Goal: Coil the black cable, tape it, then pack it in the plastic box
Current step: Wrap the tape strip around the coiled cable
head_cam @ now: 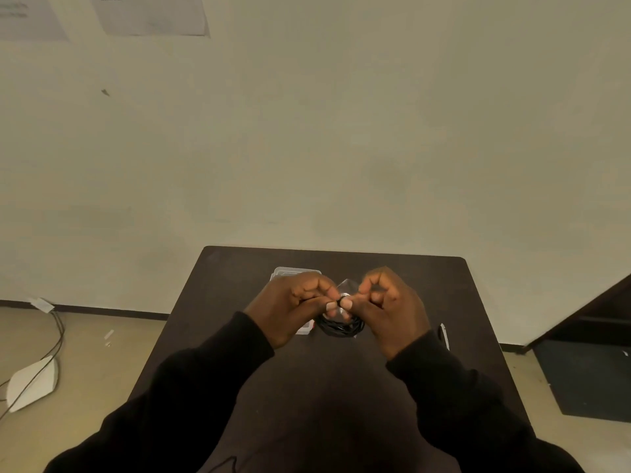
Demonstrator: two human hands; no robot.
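Note:
The coiled black cable (pixel 340 327) hangs between my two hands above the dark table (pixel 218 302). My left hand (pixel 290 305) and my right hand (pixel 389 308) meet at the top of the coil, thumbs and fingertips pinching it there. A piece of clear tape (pixel 347 287) sticks up between the fingertips at that spot. The clear plastic box (pixel 296 270) sits on the table behind my left hand, mostly hidden by it. A small white and red object (pixel 305 328), possibly the tape holder, shows under my left hand.
A white pen-like item (pixel 444 336) lies on the table to the right of my right hand. The wall stands just behind the table. Cables and a white object (pixel 32 382) lie on the floor at left; dark furniture (pixel 587 319) is at right.

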